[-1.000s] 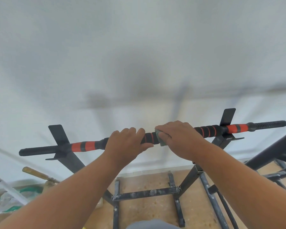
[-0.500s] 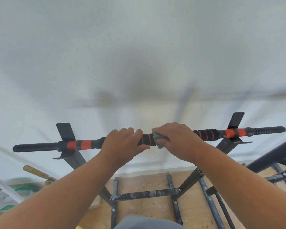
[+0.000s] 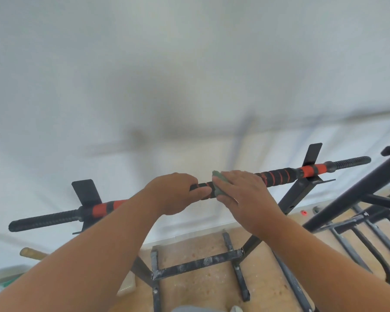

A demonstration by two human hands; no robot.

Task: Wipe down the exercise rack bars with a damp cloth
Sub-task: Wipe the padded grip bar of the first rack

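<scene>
Small grey-green damp cloth (image 3: 218, 184) sits wrapped against the middle of the long black bar with orange foam grip bands (image 3: 279, 175). The bar lies across two black metal uprights of the exercise rack (image 3: 297, 194), tilted, its right end higher in view than its left.

Right hand (image 3: 245, 194) lies over the cloth, fingers fairly straight and spread, thumb underneath, pressing the cloth onto the bar; how far the fingers wrap behind cannot be told. Left hand (image 3: 173, 192) sits just beside it, fingers and thumb curled round the bar. A short stretch of bar shows between the two hands, nearly touching.

Black ribbed bar ends stick out past both uprights. Below, the rack's paint-speckled black base crossbars (image 3: 198, 263) rest on a tan speckled floor (image 3: 212, 287). More black frame tubing (image 3: 351, 199) stands at the right edge. White wall (image 3: 189, 75) behind. A wooden handle (image 3: 31, 253) pokes in at lower left.
</scene>
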